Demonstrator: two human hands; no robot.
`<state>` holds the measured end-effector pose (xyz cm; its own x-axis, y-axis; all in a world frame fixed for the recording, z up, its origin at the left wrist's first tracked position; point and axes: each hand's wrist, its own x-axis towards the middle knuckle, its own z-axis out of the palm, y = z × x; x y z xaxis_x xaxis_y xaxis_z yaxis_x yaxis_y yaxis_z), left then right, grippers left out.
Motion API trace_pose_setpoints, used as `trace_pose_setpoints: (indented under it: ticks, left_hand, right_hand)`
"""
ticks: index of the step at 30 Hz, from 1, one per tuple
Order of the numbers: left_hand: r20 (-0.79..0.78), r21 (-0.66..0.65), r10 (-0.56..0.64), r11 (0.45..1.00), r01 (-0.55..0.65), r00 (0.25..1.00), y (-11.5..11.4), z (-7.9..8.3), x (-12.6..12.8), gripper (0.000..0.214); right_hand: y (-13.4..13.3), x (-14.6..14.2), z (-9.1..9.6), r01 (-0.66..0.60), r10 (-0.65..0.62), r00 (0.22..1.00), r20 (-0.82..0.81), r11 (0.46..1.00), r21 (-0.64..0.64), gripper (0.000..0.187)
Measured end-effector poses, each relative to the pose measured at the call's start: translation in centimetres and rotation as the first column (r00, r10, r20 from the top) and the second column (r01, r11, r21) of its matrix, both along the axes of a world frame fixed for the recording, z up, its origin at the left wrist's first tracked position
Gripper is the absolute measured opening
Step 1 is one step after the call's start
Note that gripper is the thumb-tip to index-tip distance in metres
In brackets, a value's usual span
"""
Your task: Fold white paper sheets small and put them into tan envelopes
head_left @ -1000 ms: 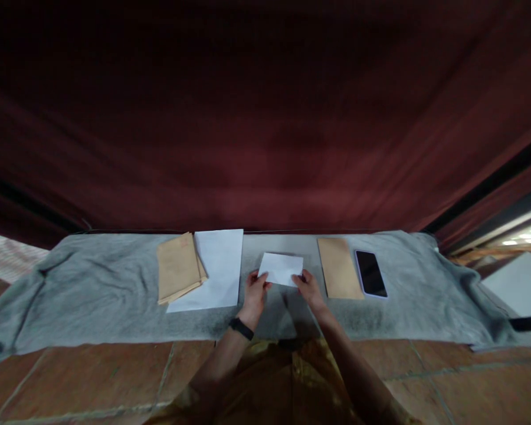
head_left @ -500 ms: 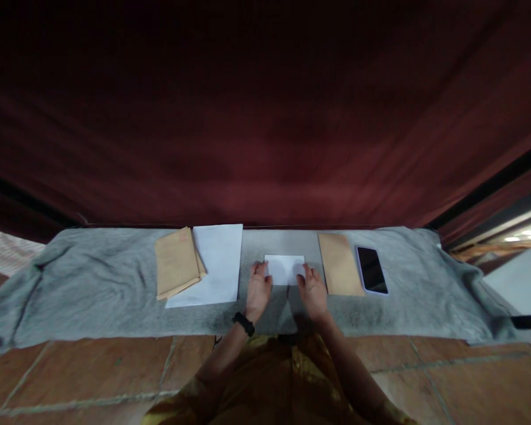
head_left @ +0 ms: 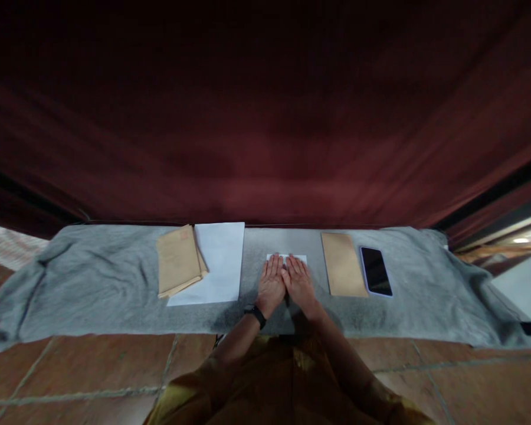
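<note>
Both my hands lie flat, side by side, on a small white folded paper (head_left: 303, 258) in the middle of the cloth-covered table. My left hand (head_left: 272, 286), with a dark band on its wrist, covers the paper's left part, fingers stretched away from me. Over the right part rests my right hand (head_left: 299, 285), fingers also straight. Only the far edge and corners of the paper show past the fingertips. To the right lies a single brown envelope (head_left: 344, 265). On the left, a stack of brown envelopes (head_left: 179, 260) overlaps larger white sheets (head_left: 221, 262).
A phone (head_left: 376, 271) with a dark screen and pale purple case lies right of the single envelope. Grey cloth (head_left: 106, 283) covers the long table, wrinkled at both ends. A dark red curtain (head_left: 265, 147) hangs behind it. Tiled floor (head_left: 92, 372) shows in front.
My hands have moved inward from the paper's two side edges and now press flat over it, side by side. The envelopes, sheets and phone stay in place.
</note>
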<state>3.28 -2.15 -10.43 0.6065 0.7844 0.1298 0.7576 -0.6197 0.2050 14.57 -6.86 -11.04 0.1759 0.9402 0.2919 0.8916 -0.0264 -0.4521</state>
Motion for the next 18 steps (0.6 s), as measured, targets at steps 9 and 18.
trace_pose_setpoints:
  ticks: [9,18]
  left_hand:
    - [0.097,-0.005,0.104,0.995,-0.104,0.990,1.2,0.3,-2.2,0.062]
    - [0.185,-0.036,0.057,0.998,-0.051,0.981,-0.4,0.6,1.7,0.059]
  right_hand:
    - [-1.4,2.7,-1.1,0.123,-0.124,0.988,0.087,0.992,0.010,0.057]
    - [-1.9,3.2,-1.5,0.129,-0.128,0.987,0.100,0.992,-0.005,0.058]
